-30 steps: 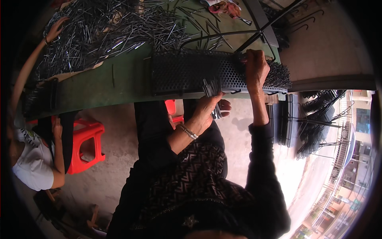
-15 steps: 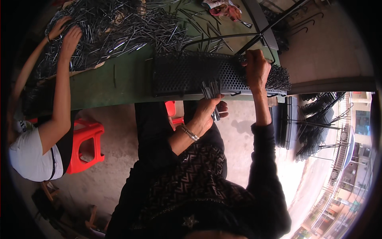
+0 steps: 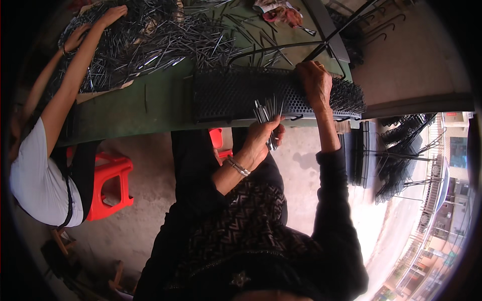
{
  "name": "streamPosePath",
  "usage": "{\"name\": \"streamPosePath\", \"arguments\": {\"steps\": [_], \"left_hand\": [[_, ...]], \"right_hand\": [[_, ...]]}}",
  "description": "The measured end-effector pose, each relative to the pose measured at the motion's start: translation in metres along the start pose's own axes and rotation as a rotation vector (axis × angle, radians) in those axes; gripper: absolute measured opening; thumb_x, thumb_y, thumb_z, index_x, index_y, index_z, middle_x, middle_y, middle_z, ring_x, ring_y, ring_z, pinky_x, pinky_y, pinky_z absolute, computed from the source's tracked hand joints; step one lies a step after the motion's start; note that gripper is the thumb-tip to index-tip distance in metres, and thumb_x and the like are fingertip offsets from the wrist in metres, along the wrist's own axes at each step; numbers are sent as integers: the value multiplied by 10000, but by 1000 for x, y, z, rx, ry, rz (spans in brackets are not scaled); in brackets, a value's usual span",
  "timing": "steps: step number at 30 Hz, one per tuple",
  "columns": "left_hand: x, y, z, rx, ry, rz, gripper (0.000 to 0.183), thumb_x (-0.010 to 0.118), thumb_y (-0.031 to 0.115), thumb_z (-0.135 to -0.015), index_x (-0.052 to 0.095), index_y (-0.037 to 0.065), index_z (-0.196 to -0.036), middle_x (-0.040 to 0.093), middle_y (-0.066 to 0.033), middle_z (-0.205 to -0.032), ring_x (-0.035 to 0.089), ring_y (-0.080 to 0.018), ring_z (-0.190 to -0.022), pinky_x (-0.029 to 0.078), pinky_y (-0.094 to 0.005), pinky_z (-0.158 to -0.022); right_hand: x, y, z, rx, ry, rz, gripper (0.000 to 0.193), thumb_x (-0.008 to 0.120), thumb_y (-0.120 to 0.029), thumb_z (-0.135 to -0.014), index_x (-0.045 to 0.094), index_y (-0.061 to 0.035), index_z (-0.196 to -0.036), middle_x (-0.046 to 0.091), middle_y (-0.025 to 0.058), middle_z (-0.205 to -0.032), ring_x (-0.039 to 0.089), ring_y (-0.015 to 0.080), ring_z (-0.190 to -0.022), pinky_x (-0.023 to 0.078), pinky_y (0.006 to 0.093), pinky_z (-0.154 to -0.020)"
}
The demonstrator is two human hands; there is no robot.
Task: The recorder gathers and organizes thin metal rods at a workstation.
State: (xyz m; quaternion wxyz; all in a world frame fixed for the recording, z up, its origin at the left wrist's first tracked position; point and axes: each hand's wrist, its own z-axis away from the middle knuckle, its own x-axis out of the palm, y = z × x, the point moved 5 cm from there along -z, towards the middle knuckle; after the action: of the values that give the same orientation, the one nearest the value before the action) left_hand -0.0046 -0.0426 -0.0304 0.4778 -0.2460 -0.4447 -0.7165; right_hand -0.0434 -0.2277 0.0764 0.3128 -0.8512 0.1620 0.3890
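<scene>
The left hand (image 3: 258,139)'s grip is clamped on thin rods (image 3: 264,111) at the near edge of the holed tray (image 3: 233,95) on the counter (image 3: 168,103); loosening could spill them; whether the curled right hand (image 3: 315,84)'s grip holds anything, I cannot tell; a sideways knock could bend the jutting rods (image 3: 350,97) nearby.

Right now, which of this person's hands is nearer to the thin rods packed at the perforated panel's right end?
Right. The right hand is just left of the packed rods, over the perforated panel; the left hand is farther left, by the panel's near edge, holding loose rods.
</scene>
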Motion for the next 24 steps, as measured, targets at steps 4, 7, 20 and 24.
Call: {"name": "streamPosePath", "arguments": {"steps": [4, 7, 20, 24], "left_hand": [[2, 5, 2, 27, 3, -25, 272, 621, 257, -949, 619, 11, -1067, 605, -47, -727, 553, -132, -603, 433, -263, -532], [4, 7, 5, 36, 1, -32, 285, 628, 256, -945, 617, 11, -1091, 619, -49, -742, 572, -134, -617, 443, -263, -540], [9, 18, 12, 39, 5, -144, 275, 646, 266, -929, 640, 53, -1102, 705, -82, -917, 642, -129, -741, 454, -255, -597], [13, 25, 20, 50, -2, -175, 282, 644, 283, -929, 647, 68, -1112, 709, -73, -942, 644, -123, -773, 440, -255, -610]], "right_hand": [[4, 4, 0, 48, -29, 89, 191, 599, -294, -894, 705, -139, -926, 654, 117, -915, 646, 342, -845, 500, 431, -727], [4, 4, 0, 112, -41, 116, 184, 597, -283, -893, 716, -147, -930, 652, 115, -915, 648, 340, -841, 503, 434, -722], [-13, -5, 31, 93, 60, -58, 307, 635, -309, -901, 708, -54, -1057, 664, 148, -864, 656, 288, -758, 500, 376, -672], [-3, -27, 56, 411, -549, -565, 267, 646, -233, -911, 693, 13, -1004, 608, 59, -740, 535, 72, -671, 432, 249, -595]]}}
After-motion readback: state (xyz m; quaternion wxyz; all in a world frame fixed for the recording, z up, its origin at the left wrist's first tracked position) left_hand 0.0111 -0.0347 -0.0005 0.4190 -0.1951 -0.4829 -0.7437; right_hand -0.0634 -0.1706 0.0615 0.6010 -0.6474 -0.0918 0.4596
